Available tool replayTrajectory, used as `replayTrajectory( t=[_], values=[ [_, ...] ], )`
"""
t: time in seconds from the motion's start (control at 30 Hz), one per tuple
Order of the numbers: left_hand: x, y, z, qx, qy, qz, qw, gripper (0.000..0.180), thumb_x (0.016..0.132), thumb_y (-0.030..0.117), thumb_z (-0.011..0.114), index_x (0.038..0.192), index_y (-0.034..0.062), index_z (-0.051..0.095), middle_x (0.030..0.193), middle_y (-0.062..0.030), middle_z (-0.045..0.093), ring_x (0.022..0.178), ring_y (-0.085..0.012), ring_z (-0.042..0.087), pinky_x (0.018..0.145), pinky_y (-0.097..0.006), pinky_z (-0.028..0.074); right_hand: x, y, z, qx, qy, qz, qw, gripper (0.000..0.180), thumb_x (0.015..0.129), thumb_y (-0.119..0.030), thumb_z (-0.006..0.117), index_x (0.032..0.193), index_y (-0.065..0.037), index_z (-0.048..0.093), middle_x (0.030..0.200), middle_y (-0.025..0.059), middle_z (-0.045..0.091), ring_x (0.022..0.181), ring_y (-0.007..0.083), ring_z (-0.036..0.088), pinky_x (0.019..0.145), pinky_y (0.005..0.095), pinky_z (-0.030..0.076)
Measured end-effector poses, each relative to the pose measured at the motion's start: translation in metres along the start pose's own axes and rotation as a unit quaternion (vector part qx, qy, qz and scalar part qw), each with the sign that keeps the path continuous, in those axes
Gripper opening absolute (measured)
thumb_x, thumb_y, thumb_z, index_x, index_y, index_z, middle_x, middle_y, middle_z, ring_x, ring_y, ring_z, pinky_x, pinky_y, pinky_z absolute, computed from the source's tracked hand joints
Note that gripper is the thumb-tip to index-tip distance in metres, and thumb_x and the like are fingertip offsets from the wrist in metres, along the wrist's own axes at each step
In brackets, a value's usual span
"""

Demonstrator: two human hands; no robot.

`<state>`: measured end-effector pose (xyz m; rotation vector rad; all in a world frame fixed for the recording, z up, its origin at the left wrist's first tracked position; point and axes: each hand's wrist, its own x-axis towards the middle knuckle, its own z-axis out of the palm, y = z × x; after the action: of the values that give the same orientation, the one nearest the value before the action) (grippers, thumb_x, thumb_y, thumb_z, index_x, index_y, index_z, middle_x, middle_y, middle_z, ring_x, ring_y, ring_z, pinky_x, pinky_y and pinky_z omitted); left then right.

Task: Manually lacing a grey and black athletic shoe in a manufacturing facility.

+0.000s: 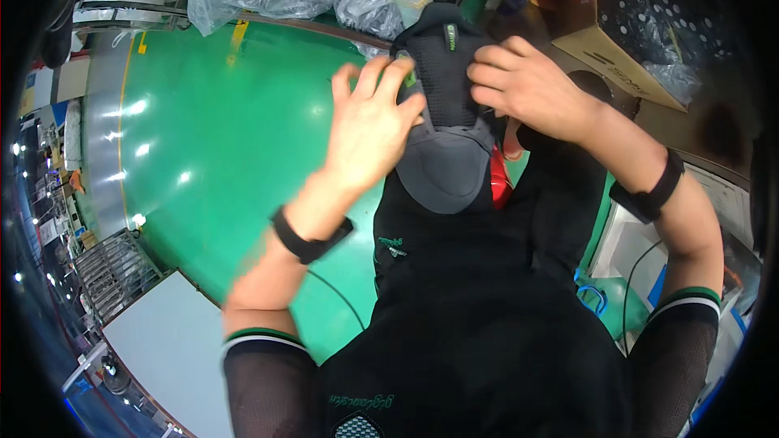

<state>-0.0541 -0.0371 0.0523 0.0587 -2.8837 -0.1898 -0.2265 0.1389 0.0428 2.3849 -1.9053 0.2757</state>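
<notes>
Shoe sits between the fingers of both hands, toe below them. The left hand's fingers curl at one edge, the right hand's bunch at the other; whether either grips, I cannot tell.

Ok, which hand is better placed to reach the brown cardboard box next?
Probably the right hand: it's at the right side of the dark grey round-toed shoe, nearer the box; the left hand is opposite.
</notes>
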Motion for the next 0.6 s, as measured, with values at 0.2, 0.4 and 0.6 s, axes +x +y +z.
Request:
replayTrajectory(
  t=[0.2, 0.4, 0.6],
  values=[
    [0.043, -0.038, 0.002, -0.024, -0.242, 0.276, 0.930, 0.014, 0.071, 0.022, 0.073, 0.075, 0.0096, 0.067, 0.078, 0.0012, 0.056, 0.086, -0.0174, 0.051, 0.080, -0.037, 0.037, 0.012, 0.021, 0.017, 0.051, -0.123, -0.095, 0.987, 0.013, 0.071, -0.028, 0.067, 0.073, -0.015, 0.067, 0.076, -0.0071, 0.055, 0.089, 0.0131, 0.050, 0.076, 0.0300, 0.035],
    [0.056, -0.038, 0.003, -0.150, -0.336, 0.170, 0.914, 0.016, 0.073, 0.021, 0.073, 0.066, 0.0092, 0.065, 0.073, 0.0001, 0.056, 0.084, -0.0181, 0.052, 0.081, -0.036, 0.035, 0.008, 0.035, 0.009, 0.085, -0.120, -0.126, 0.981, 0.026, 0.066, -0.037, 0.072, 0.076, -0.013, 0.068, 0.083, -0.0045, 0.055, 0.091, 0.0148, 0.049, 0.078, 0.0325, 0.036],
    [0.046, -0.032, 0.016, -0.142, -0.262, 0.147, 0.943, 0.011, 0.070, 0.014, 0.070, 0.061, 0.0112, 0.064, 0.069, 0.0005, 0.056, 0.081, -0.0183, 0.053, 0.078, -0.036, 0.035, 0.012, 0.036, 0.015, 0.156, -0.122, -0.129, 0.972, 0.029, 0.063, -0.036, 0.075, 0.076, -0.011, 0.067, 0.085, -0.0023, 0.054, 0.091, 0.0176, 0.049, 0.080, 0.0338, 0.037]
  ],
)
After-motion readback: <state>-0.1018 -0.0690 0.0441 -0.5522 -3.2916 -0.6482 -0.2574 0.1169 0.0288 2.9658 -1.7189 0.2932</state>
